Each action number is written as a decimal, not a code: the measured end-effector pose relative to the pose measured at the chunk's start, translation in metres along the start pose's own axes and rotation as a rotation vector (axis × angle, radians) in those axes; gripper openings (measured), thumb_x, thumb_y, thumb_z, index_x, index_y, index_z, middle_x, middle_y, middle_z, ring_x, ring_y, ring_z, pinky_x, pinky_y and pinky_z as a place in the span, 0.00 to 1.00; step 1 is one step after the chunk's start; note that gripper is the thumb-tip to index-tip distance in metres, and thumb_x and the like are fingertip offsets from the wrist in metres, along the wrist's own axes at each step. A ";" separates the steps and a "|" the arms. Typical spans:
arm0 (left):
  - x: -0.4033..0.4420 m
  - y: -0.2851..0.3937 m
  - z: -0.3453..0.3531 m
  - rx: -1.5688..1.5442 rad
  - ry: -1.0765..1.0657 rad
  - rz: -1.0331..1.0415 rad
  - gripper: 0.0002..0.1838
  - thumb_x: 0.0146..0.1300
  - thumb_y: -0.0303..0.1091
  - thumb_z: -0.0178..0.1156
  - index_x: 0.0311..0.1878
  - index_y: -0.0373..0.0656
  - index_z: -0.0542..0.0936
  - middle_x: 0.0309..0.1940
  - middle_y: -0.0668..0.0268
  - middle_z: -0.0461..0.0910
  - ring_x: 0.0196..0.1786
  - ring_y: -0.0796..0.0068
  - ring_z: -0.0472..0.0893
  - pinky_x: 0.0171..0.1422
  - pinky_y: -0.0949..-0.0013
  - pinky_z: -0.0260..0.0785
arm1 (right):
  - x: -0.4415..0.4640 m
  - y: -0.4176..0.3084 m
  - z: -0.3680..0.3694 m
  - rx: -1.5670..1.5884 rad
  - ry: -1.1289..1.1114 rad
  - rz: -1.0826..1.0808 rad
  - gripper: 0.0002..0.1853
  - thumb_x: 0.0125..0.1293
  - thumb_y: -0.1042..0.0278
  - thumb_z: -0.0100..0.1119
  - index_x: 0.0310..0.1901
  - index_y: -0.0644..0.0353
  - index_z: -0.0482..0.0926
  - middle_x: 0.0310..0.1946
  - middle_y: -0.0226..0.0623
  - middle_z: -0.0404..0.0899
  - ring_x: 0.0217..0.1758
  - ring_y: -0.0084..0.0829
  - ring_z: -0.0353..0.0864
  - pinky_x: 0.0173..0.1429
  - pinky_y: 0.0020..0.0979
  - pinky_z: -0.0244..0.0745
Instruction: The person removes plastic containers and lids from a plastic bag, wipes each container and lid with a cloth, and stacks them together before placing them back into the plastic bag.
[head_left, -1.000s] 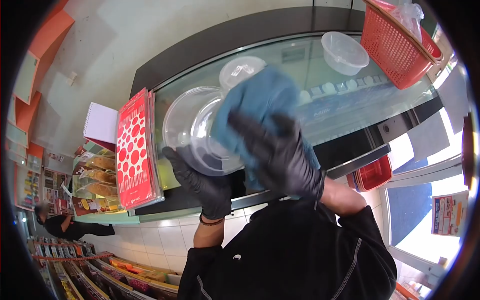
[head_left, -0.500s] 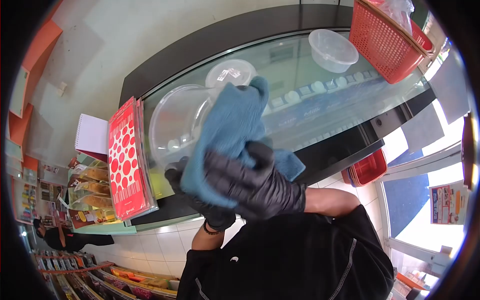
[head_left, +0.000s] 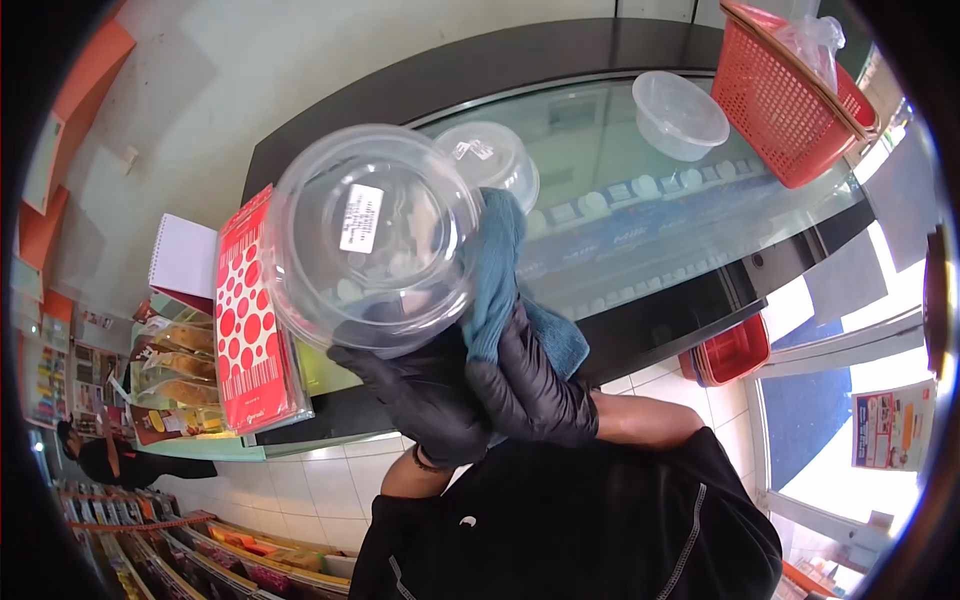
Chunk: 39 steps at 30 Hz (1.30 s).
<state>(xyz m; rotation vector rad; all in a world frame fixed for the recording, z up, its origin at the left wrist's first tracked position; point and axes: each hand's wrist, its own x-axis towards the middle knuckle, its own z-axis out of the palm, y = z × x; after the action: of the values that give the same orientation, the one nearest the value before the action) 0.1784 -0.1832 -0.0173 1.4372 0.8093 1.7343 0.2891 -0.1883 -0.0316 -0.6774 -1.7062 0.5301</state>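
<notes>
A large clear plastic bowl [head_left: 410, 215] with a white barcode label is tilted up above the glass counter, its base facing me. My left hand [head_left: 425, 395], in a black glove, holds it at its lower rim. Beside it my right hand [head_left: 535, 385], also gloved in black, grips a blue cloth [head_left: 498, 265] that touches the bowl's right side. Behind them a smaller clear container [head_left: 510, 165] with a label stands on the counter, partly hidden by the bowl.
Another clear bowl [head_left: 680, 115] stands farther right on the glass counter [head_left: 600, 250], near a red basket [head_left: 790, 100]. Red dotted packets [head_left: 248, 330], a notepad [head_left: 183, 255] and packaged bread [head_left: 185, 365] are at the left. A person [head_left: 110, 455] is at the far left.
The large bowl has been turned so its labelled base shows. The blue cloth has moved from across the bowl's front to its right edge, and my right hand has shifted right.
</notes>
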 end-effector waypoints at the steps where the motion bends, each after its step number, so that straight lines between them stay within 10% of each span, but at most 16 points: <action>1: 0.003 -0.002 -0.008 -0.045 -0.038 -0.073 0.36 0.76 0.52 0.38 0.78 0.44 0.41 0.75 0.47 0.48 0.74 0.55 0.58 0.80 0.52 0.46 | 0.001 -0.001 -0.004 -0.017 -0.057 -0.025 0.41 0.71 0.57 0.46 0.75 0.69 0.39 0.75 0.68 0.29 0.80 0.62 0.30 0.79 0.50 0.30; 7: -0.006 -0.008 -0.023 1.041 -0.117 0.162 0.35 0.74 0.50 0.45 0.72 0.33 0.55 0.68 0.44 0.62 0.71 0.49 0.64 0.75 0.53 0.55 | 0.006 -0.004 -0.011 -0.206 -0.363 -0.031 0.36 0.70 0.48 0.46 0.75 0.56 0.55 0.78 0.52 0.41 0.80 0.56 0.36 0.78 0.54 0.35; 11: -0.016 -0.019 -0.027 0.783 -0.059 0.188 0.31 0.77 0.50 0.39 0.74 0.37 0.56 0.70 0.53 0.63 0.71 0.54 0.66 0.75 0.58 0.58 | 0.013 0.007 0.000 -0.127 -0.314 0.012 0.34 0.67 0.54 0.54 0.74 0.45 0.60 0.78 0.38 0.49 0.79 0.51 0.47 0.79 0.50 0.41; 14: 0.004 -0.009 -0.011 -0.674 0.269 -0.410 0.27 0.79 0.47 0.36 0.72 0.39 0.60 0.67 0.58 0.68 0.67 0.62 0.71 0.69 0.61 0.66 | 0.010 0.011 0.005 -0.223 -0.030 -0.055 0.35 0.67 0.62 0.56 0.74 0.46 0.58 0.78 0.46 0.43 0.80 0.53 0.45 0.79 0.48 0.42; 20: 0.000 -0.021 -0.027 -1.116 -0.027 -0.354 0.22 0.78 0.44 0.41 0.69 0.44 0.65 0.60 0.63 0.76 0.58 0.66 0.79 0.65 0.56 0.72 | 0.030 0.014 -0.021 0.114 0.219 -0.093 0.32 0.73 0.71 0.49 0.76 0.50 0.52 0.78 0.51 0.38 0.81 0.52 0.41 0.78 0.45 0.41; 23: 0.000 -0.007 -0.025 -1.015 0.195 -0.561 0.21 0.76 0.41 0.43 0.66 0.42 0.68 0.56 0.61 0.78 0.56 0.65 0.79 0.61 0.55 0.71 | 0.037 0.004 -0.040 0.581 0.317 0.332 0.33 0.74 0.70 0.51 0.76 0.53 0.51 0.78 0.38 0.46 0.81 0.38 0.43 0.78 0.35 0.43; 26: 0.000 -0.031 -0.057 -1.150 -0.178 -0.399 0.22 0.76 0.41 0.42 0.67 0.41 0.67 0.57 0.57 0.77 0.57 0.61 0.78 0.61 0.54 0.70 | 0.048 0.000 -0.060 0.928 0.340 0.622 0.36 0.68 0.69 0.60 0.74 0.60 0.55 0.72 0.37 0.60 0.73 0.28 0.60 0.74 0.29 0.56; 27: 0.000 -0.030 -0.068 -0.703 0.081 -0.429 0.24 0.72 0.40 0.50 0.68 0.39 0.66 0.57 0.54 0.76 0.58 0.58 0.78 0.61 0.52 0.69 | 0.050 0.002 -0.070 0.998 0.243 0.653 0.37 0.66 0.69 0.62 0.74 0.62 0.56 0.69 0.39 0.65 0.69 0.28 0.65 0.72 0.29 0.60; 30: 0.020 -0.002 -0.076 0.948 -0.284 0.264 0.28 0.66 0.37 0.60 0.67 0.38 0.67 0.57 0.53 0.77 0.58 0.58 0.78 0.63 0.52 0.69 | 0.042 0.013 -0.084 1.175 0.037 0.711 0.32 0.57 0.74 0.70 0.63 0.66 0.70 0.51 0.36 0.81 0.52 0.25 0.81 0.60 0.28 0.75; 34: 0.036 0.012 -0.066 0.297 -0.180 -0.271 0.36 0.55 0.38 0.71 0.65 0.36 0.68 0.54 0.54 0.78 0.56 0.60 0.79 0.62 0.62 0.71 | 0.037 0.012 -0.076 1.094 0.040 0.664 0.24 0.52 0.77 0.73 0.52 0.66 0.79 0.42 0.33 0.84 0.44 0.23 0.83 0.53 0.26 0.78; 38: 0.063 0.018 -0.045 -0.645 0.019 -0.570 0.47 0.61 0.63 0.60 0.73 0.39 0.58 0.67 0.50 0.66 0.68 0.56 0.70 0.70 0.52 0.64 | 0.039 -0.006 -0.075 0.716 0.084 0.637 0.25 0.52 0.72 0.76 0.52 0.64 0.79 0.42 0.34 0.84 0.44 0.21 0.82 0.51 0.27 0.78; 39: 0.061 0.024 -0.037 -0.486 -0.011 -0.508 0.52 0.61 0.74 0.49 0.76 0.43 0.50 0.73 0.54 0.57 0.73 0.55 0.62 0.74 0.50 0.59 | 0.038 -0.009 -0.075 0.571 0.089 0.601 0.25 0.52 0.71 0.76 0.52 0.64 0.79 0.42 0.34 0.84 0.44 0.21 0.82 0.51 0.27 0.78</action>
<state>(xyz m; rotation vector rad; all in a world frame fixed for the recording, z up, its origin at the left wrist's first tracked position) 0.1319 -0.1451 0.0276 0.8260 0.6199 1.3978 0.3542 -0.1693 0.0191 -0.7671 -1.1588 1.3250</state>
